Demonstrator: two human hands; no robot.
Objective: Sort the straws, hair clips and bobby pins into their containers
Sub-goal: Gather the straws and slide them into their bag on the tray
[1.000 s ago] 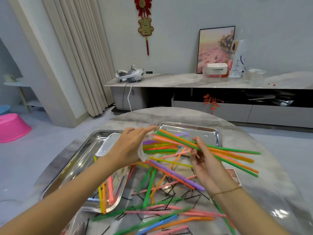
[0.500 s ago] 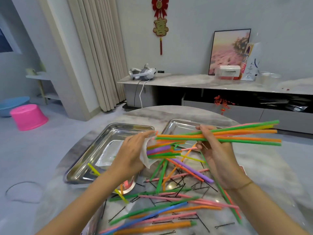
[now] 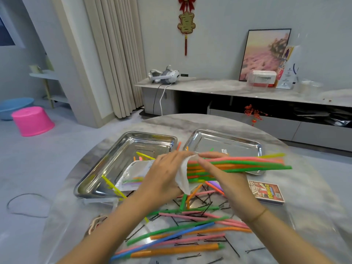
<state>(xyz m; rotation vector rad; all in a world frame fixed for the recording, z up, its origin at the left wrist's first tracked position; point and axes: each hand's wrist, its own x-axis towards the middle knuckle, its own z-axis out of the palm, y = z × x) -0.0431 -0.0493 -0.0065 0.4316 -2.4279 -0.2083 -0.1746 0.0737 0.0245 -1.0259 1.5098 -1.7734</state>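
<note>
My right hand (image 3: 222,174) grips a bundle of coloured straws (image 3: 253,164) that points right, over the near edge of the right steel tray (image 3: 255,145). My left hand (image 3: 162,176) holds open the mouth of a clear plastic bag (image 3: 182,176), and the straw ends sit at that mouth. The bag lies back into the left steel tray (image 3: 114,161) with a few straws inside it. Loose straws (image 3: 179,229) and black bobby pins (image 3: 192,243) lie scattered on the round marble table (image 3: 304,206) near me. No hair clips can be made out.
A printed card box (image 3: 266,191) lies right of my right wrist. A yellow straw (image 3: 112,185) leans over the left tray's near rim. Some cord (image 3: 95,223) lies at the table's left edge. A pink tub (image 3: 32,121) stands on the floor far left.
My right hand has swung the straw bundle level and brought its ends to the bag mouth. My left hand has spread the bag's opening wider.
</note>
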